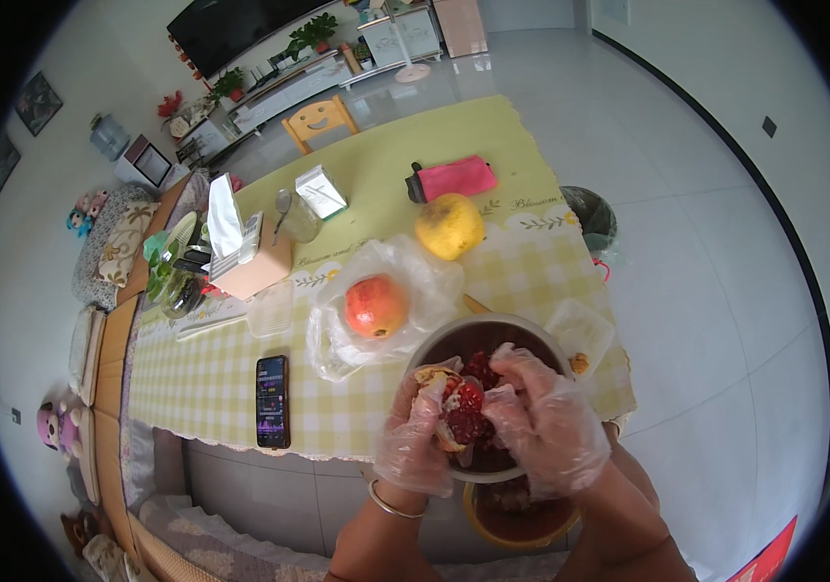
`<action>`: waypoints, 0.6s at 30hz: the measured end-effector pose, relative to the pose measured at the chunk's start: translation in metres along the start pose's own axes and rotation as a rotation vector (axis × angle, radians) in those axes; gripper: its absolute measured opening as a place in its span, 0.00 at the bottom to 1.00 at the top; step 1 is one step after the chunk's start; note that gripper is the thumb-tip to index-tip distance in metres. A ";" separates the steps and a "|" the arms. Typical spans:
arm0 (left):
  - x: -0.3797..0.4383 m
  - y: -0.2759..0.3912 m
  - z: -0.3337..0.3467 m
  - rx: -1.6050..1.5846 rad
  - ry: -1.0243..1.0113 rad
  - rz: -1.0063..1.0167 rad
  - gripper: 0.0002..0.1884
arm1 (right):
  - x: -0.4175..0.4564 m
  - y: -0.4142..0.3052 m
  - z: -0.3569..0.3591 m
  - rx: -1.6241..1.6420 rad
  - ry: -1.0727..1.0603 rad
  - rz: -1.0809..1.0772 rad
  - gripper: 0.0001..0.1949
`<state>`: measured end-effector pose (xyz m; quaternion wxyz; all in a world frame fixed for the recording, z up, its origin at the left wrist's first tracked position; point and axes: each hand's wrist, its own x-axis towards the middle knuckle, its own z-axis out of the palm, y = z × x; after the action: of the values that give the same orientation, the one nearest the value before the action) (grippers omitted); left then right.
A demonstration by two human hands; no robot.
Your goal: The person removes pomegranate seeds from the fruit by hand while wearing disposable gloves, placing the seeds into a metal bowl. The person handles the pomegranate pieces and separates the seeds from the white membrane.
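My left hand (418, 429), in a clear plastic glove, holds a broken piece of pomegranate (464, 411) with its red seeds facing right. My right hand (549, 418), gloved the same way, is at the seeds with thumb and fingertips bent toward them; whether it grips any is hidden. Both hands are over a deep bowl (440, 336) at the table's near edge, with red seeds (482, 369) visible inside. Beyond it, a whole red pomegranate (377, 305) rests on a crumpled clear plastic bag (327, 342). A larger yellow fruit (450, 227) sits farther back.
Below the bowl is a yellow-rimmed basin (484, 527) with reddish contents. A clear plastic tray (589, 327) lies right of the bowl. A phone (273, 404), tissue box (258, 265), glass jar (303, 222) and pink pouch (458, 178) are on the checked tablecloth (196, 385). A bin (593, 218) stands right.
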<state>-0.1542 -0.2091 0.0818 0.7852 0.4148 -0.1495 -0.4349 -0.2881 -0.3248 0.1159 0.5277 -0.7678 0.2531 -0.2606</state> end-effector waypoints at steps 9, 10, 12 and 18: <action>-0.005 -0.018 0.010 0.392 0.031 0.087 0.26 | 0.002 0.012 0.031 0.018 0.023 -0.038 0.14; -0.005 -0.017 0.011 0.421 0.051 0.067 0.25 | 0.002 0.012 0.032 0.010 0.033 -0.044 0.13; -0.007 -0.014 0.015 0.479 0.094 0.027 0.24 | 0.002 0.018 0.033 0.058 0.064 -0.049 0.12; -0.004 -0.018 0.015 0.295 0.143 0.010 0.24 | 0.004 0.024 0.038 0.353 0.147 0.031 0.13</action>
<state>-0.1750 -0.2187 0.0772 0.7264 0.5547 -0.1577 -0.3739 -0.2624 -0.3088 0.0821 0.6382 -0.6382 0.2534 -0.3483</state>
